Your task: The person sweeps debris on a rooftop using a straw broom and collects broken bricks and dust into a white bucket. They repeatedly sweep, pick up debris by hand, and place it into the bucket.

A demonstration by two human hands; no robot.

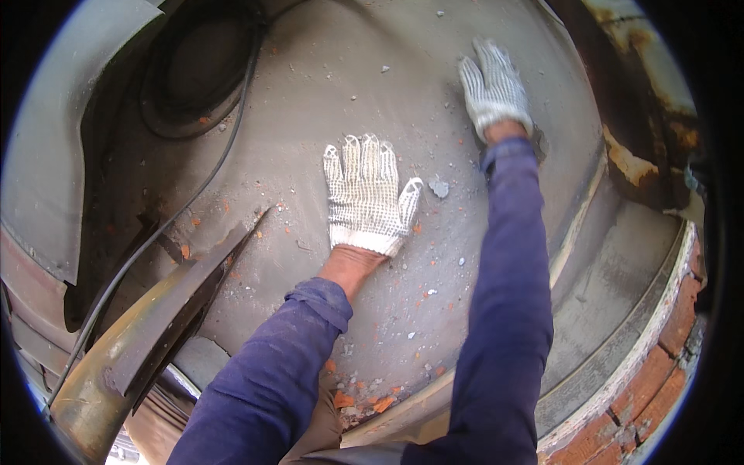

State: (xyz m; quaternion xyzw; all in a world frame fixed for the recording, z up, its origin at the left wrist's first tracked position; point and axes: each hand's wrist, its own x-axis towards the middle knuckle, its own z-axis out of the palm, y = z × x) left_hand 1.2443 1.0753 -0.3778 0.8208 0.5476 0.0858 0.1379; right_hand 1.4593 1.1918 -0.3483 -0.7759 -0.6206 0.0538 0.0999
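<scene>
My left hand (368,198), in a white knitted glove with dotted grips, lies with fingers spread on a dusty grey surface (287,310) scattered with grit and orange fragments. My right hand (494,85), gloved alike, is farther forward toward the upper right, its fingers straight and slightly apart on or just over the same surface. Neither holds anything. A pale chip (438,187) lies between my two arms.
At upper left are coiled black cable (147,108) and a bent grey panel (46,139). A bent metal piece (116,356) juts from lower left. A rusty metal part (635,116) and a curved brick edge (659,380) border the right.
</scene>
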